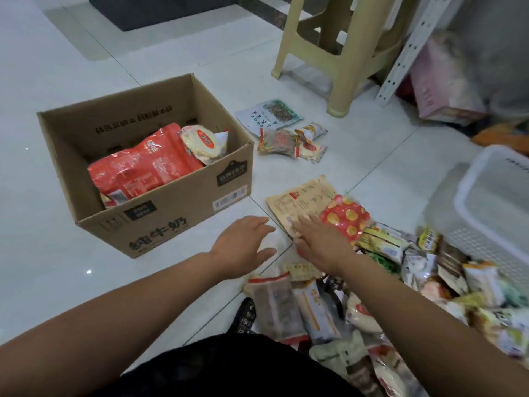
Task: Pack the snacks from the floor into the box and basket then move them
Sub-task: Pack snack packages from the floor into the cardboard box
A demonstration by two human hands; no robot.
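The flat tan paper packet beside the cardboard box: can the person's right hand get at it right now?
Probably yes. The right hand is over the near corner of the flat tan paper packet, and only the red spotted bag overlaps its right side.

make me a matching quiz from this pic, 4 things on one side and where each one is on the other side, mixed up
Things
1. large red packet
2. tan packet
3. green-and-white packet
4. white basket

Places
A. far right of the view
B. inside the cardboard box
C. on the floor near the stool leg
D. partly under the right hand

Pairs: 1-B, 2-D, 3-C, 4-A
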